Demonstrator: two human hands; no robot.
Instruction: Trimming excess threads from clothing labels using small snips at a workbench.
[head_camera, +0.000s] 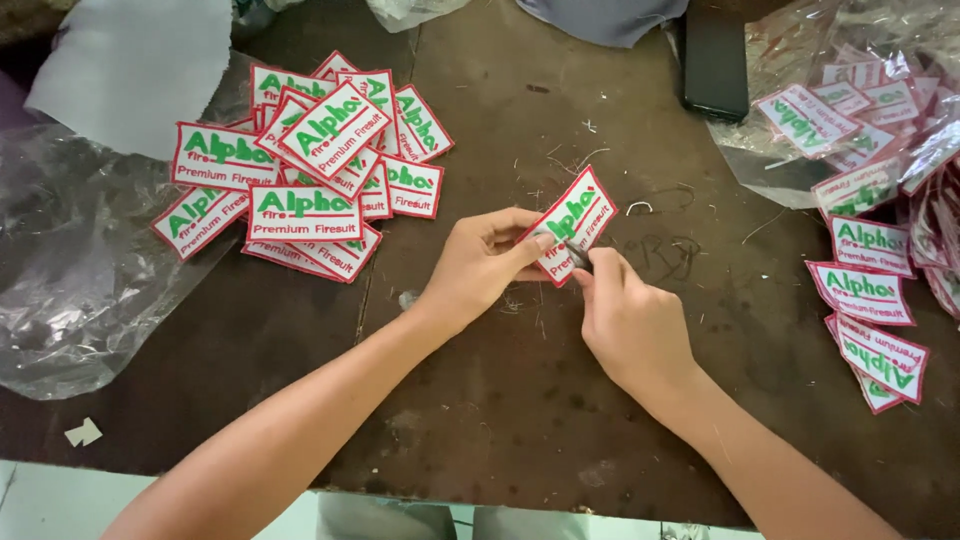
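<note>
My left hand pinches the lower left edge of a white embroidered patch with a red border and green lettering, held tilted above the dark wooden table. My right hand is closed around a small metal tool, mostly hidden, whose tip touches the patch's lower edge. A loose pile of the same patches lies to the left of my hands.
More patches lie at the right, some inside clear plastic bags. A crumpled clear plastic sheet covers the left side. A black phone rests at the top. Thread scraps dot the table centre.
</note>
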